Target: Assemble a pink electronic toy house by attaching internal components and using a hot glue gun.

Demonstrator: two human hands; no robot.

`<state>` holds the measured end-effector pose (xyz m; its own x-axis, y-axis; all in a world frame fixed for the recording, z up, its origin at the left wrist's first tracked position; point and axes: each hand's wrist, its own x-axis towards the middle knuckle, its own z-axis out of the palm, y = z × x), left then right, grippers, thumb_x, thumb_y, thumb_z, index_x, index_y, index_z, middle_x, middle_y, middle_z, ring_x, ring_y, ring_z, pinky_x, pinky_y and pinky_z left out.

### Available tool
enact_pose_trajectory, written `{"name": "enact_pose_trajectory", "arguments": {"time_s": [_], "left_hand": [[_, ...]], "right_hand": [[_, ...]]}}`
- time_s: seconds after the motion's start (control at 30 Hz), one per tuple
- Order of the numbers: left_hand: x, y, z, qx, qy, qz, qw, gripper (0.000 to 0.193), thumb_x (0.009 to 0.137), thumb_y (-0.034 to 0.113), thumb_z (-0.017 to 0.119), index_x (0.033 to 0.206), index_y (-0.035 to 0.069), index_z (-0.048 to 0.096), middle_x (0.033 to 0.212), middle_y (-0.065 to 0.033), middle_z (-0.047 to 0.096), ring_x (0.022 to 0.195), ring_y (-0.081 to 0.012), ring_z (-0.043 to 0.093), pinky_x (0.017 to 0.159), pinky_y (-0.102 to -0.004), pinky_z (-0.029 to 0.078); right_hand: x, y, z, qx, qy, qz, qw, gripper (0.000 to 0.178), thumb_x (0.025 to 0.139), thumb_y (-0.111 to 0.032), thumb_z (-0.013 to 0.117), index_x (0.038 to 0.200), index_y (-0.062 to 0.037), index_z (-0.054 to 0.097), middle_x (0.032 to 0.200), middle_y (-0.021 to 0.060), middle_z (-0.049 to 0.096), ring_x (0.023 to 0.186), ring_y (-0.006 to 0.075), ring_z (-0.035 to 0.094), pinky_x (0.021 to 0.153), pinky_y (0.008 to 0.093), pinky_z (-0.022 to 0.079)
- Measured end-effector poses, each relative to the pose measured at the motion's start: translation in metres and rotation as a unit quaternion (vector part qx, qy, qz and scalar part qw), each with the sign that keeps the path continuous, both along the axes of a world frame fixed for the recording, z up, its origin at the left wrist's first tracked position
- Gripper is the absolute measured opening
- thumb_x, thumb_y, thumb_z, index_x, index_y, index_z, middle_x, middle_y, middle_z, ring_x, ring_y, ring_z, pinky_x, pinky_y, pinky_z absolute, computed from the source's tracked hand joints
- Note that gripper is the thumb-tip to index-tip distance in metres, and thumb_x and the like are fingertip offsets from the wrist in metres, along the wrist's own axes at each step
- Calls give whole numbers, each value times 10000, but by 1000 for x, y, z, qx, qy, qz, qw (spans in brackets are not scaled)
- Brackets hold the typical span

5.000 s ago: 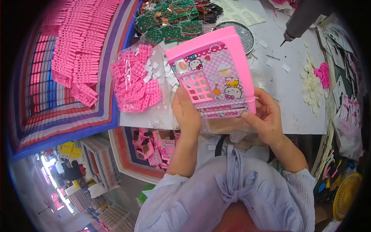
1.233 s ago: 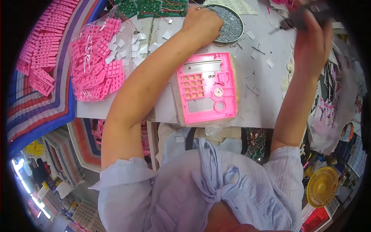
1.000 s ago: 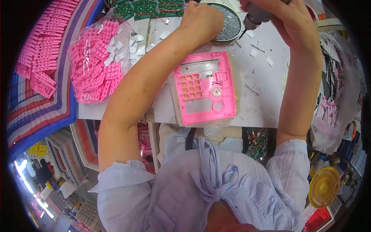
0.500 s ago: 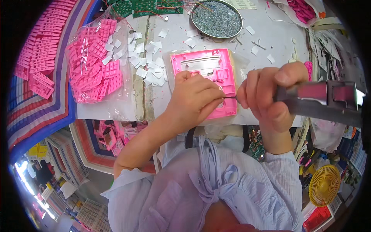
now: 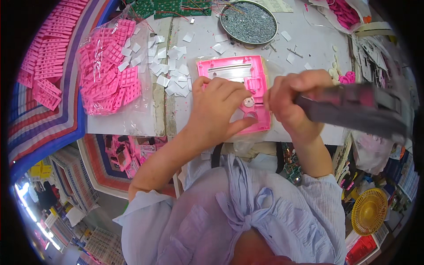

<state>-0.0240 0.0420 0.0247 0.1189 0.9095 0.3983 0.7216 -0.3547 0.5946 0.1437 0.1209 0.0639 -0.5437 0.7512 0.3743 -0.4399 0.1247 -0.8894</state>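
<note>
A pink plastic casing (image 5: 260,84) lies inside up on the white worktable, with screw posts, a clear window strip and a small round white part (image 5: 248,102) in it. My left hand (image 5: 216,104) rests over the casing's left side. Its thumb and fingers are apart around the white part, gripping nothing I can see. To the right, my right hand (image 5: 293,95) is wrapped round a dark power screwdriver (image 5: 353,108), blurred by motion. The thin bit points left over the casing's right side; whether its tip touches anything I cannot tell.
A round tray (image 5: 248,22) of small screws stands behind the casing, beside green circuit boards (image 5: 170,8). White paper squares (image 5: 179,79) lie scattered to the left. Further left is a clear bag of pink keypads (image 5: 110,75). Below hangs a bin (image 5: 95,165) of pink parts.
My left thumb and fingers have spread apart, uncovering the round white part. My right hand and the screwdriver have shifted slightly left, and the tool has tilted.
</note>
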Motion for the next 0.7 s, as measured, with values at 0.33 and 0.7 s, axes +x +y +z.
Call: {"name": "enact_pose_trajectory", "arguments": {"time_s": [0.33,0.7], "left_hand": [[-10,2,-17,54,118,-109,985,198,709,271,797,841,152,708,924,18,633,978,-184,594,963,-488,389],[-8,-2,-31,51,153,-101,982,237,746,290,775,913,142,696,932,12,651,1010,-200,606,1021,-515,363]], "right_hand": [[-1,-3,-39,93,-162,-25,982,415,892,-96,772,1140,-64,442,788,79,576,678,182,578,641,338,503],[0,2,-47,143,-147,23,978,306,891,-49,739,1056,-40,481,810,98,600,683,155,560,628,316,478]]}}
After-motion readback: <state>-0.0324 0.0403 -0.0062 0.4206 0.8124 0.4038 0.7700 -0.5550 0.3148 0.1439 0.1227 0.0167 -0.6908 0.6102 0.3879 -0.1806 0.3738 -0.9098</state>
